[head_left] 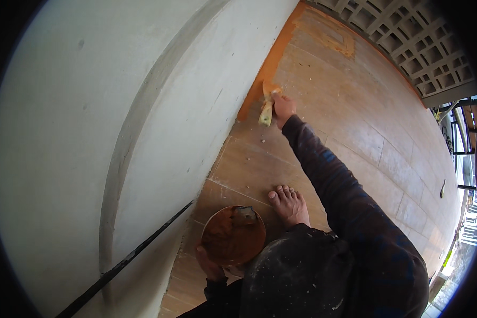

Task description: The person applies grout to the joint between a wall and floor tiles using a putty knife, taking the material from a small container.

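My right hand (pixel 284 108) grips a paintbrush (pixel 266 113) with a pale handle; its bristles rest on an orange band of coating (pixel 274 61) along the foot of the white wall (pixel 58 132). Low in the head view, my left hand (pixel 208 262) holds the side of a round bucket (pixel 228 236) containing orange-brown coating, with a greyish patch near its rim. My bare foot (pixel 289 204) is on the tiled floor (pixel 371 159), just right of the bucket.
A long dark pole (pixel 122 265) leans at the wall, lower left. A grey breeze-block screen (pixel 408 47) borders the floor at top right, where an orange-marked rectangle (pixel 331 40) shows. Dark furniture or railings (pixel 466 132) stand at the right edge. A small object (pixel 442 189) lies nearby.
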A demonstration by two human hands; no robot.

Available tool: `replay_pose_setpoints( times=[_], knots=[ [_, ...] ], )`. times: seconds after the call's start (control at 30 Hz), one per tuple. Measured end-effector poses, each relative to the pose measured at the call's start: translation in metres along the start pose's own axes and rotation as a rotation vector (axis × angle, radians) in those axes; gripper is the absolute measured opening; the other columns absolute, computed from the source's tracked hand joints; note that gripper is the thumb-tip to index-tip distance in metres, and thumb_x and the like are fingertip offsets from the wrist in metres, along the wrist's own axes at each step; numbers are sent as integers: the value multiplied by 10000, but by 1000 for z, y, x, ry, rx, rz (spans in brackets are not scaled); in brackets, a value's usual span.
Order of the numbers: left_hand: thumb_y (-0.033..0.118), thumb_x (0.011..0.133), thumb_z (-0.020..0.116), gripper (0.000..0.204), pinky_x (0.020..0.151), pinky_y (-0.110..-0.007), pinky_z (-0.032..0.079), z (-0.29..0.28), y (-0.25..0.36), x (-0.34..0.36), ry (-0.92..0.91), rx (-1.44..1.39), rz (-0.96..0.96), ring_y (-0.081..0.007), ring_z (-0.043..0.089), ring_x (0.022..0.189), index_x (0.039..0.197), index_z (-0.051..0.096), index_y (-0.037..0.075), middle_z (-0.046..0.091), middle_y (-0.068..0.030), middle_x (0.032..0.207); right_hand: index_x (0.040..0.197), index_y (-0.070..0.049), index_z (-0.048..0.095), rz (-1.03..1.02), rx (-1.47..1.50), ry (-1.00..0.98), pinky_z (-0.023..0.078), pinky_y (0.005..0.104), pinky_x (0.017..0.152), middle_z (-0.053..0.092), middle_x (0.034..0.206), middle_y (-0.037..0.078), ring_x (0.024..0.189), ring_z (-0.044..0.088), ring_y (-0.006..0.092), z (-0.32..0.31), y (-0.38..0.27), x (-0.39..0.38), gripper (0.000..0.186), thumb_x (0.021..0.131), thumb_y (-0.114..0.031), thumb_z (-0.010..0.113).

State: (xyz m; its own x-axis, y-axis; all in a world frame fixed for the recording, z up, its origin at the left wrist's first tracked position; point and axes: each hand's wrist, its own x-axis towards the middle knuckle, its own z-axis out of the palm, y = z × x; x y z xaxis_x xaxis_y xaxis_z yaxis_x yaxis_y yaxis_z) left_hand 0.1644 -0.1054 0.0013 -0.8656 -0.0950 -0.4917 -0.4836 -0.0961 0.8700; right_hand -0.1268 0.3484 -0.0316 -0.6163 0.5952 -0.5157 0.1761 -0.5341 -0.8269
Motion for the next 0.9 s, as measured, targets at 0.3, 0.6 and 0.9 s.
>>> replay_pose_setpoints(
  times=[0.3, 0.6, 0.9],
  knots=[
    [575, 1089, 373, 648, 970, -384, 508, 7, 17, -5, -6, 141, 49, -239, 593, 1138, 1318, 497, -19, 565, -152, 1230, 1097, 33, 594, 150, 15, 131, 616, 426, 641, 692, 866, 144, 712, 704, 288, 30, -23, 65, 254, 1018, -208, 589],
    [549, 1103, 351, 633, 967, -401, 502, -33, -45, 13, 186, 524, 410, -249, 591, 1123, 1309, 502, -30, 568, -166, 1227, 1022, 7, 598, 305, -92, -106, 541, 379, 519, 665, 785, 125, 597, 656, 241, 45, 22, -76, 203, 1005, -195, 594],
    [525, 1107, 352, 609, 973, -393, 498, -17, -37, -1, 177, 410, 264, -243, 592, 1126, 1302, 512, -30, 575, -164, 1211, 1000, -21, 659, -156, -522, -103, 539, 327, 552, 642, 751, 59, 591, 629, 161, -39, -21, 14, 247, 1055, -238, 553]
  ],
)
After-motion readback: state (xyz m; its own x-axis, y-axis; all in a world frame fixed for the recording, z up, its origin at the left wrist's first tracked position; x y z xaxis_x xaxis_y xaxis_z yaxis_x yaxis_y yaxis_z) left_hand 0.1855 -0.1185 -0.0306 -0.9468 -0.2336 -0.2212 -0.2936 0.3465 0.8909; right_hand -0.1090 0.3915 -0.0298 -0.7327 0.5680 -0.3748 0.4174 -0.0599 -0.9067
